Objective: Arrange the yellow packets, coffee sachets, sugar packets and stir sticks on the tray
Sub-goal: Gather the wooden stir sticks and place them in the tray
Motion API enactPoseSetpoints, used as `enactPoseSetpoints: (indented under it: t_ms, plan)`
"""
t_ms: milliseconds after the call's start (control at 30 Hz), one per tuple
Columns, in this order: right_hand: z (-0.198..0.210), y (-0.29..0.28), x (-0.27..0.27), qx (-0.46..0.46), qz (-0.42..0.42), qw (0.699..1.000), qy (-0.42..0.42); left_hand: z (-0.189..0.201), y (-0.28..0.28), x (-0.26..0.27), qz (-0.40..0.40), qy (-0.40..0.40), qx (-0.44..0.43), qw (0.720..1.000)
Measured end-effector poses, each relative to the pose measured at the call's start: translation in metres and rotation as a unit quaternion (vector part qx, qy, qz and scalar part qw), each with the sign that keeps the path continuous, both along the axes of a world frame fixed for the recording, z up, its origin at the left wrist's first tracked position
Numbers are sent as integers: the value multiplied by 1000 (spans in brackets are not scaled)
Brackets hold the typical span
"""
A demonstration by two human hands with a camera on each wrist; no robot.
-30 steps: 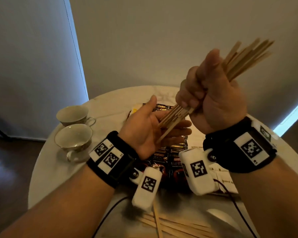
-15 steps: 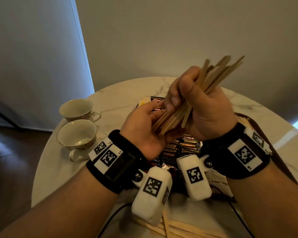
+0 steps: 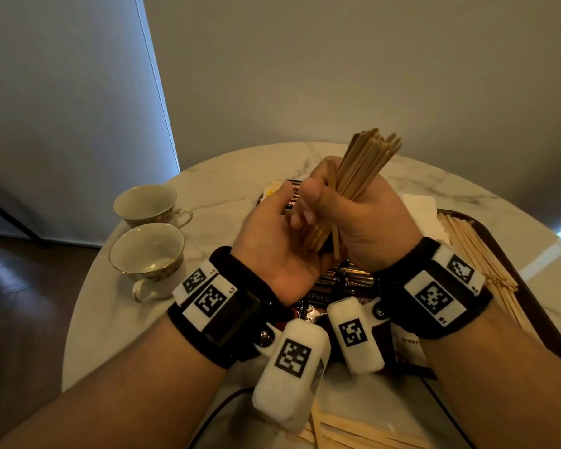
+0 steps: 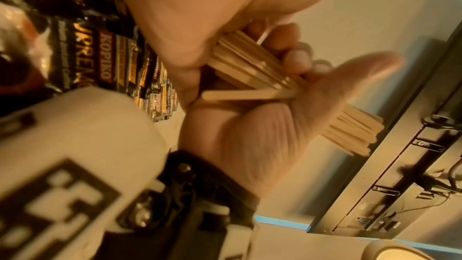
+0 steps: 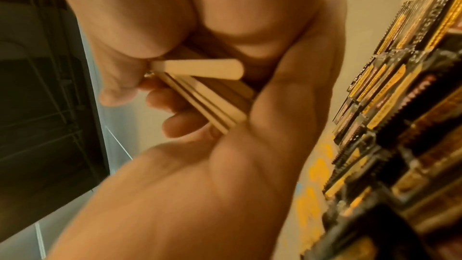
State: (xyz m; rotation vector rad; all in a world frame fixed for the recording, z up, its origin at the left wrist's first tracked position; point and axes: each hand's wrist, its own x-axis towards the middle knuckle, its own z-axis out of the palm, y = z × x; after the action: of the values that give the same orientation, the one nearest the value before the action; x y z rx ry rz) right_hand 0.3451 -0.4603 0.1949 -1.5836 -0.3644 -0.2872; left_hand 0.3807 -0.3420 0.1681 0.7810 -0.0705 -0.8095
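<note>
My right hand (image 3: 363, 222) grips a thick bundle of wooden stir sticks (image 3: 363, 163), held nearly upright above the table. Beside it, my left hand (image 3: 272, 241) lies open, its palm against the bundle's lower ends. The left wrist view shows the bundle (image 4: 250, 70) crossing that palm, one stick askew. In the right wrist view the stick ends (image 5: 205, 94) butt against the left palm. Dark coffee sachets (image 3: 340, 283) lie below both hands on the brown tray (image 3: 531, 286). More stir sticks (image 3: 476, 254) lie along the tray's right side. A yellow packet (image 3: 271, 189) peeks out behind my left thumb.
Two empty teacups (image 3: 146, 251) stand at the table's left. White napkins (image 3: 421, 205) lie behind my right hand. A brown sugar packet (image 3: 408, 340) shows under my right wrist. Loose stir sticks (image 3: 353, 432) lie at the table's near edge.
My right hand has swung the bundle from a rightward slant to nearly upright and come down closer to the left hand, whose palm now meets the lower stick ends.
</note>
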Motion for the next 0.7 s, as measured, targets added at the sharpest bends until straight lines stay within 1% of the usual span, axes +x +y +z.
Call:
enactPoseSetpoints:
  t_ms: [67, 100, 167, 233, 300, 400, 467, 567, 633, 667, 700]
  plan:
    - [0, 1, -1, -6, -12, 1000, 13, 0, 0, 1, 1, 7, -1, 1000]
    - [0, 2, -1, 4, -20, 1000, 19, 1, 0, 0, -7, -4, 5, 1000]
    - [2, 1, -3, 28, -35, 999, 31, 3, 2, 0, -27, -46, 14, 998]
    - [6, -4, -5, 17, -36, 998, 58, 11, 5, -1, -19, -103, 8, 994]
    - [8, -9, -7, -56, -6, 993, 103, 20, 8, -5, 5, -177, 13, 984]
    - [11, -9, -12, -184, 50, 971, 144, 24, 12, -9, 49, -264, 69, 961]
    - [13, -8, -15, -225, 69, 959, 156, 23, 14, -10, 57, -310, 96, 944]
    - [16, -7, -19, -257, 92, 950, 153, 24, 17, -13, 82, -386, 124, 911]
    - [19, -4, -21, -262, 94, 950, 143, 23, 18, -10, 110, -397, 114, 904]
    - [20, -3, -22, -254, 94, 952, 140, 23, 19, -7, 130, -385, 104, 908]
    - [20, -3, -21, -232, 85, 960, 135, 24, 20, -3, 151, -356, 87, 918]
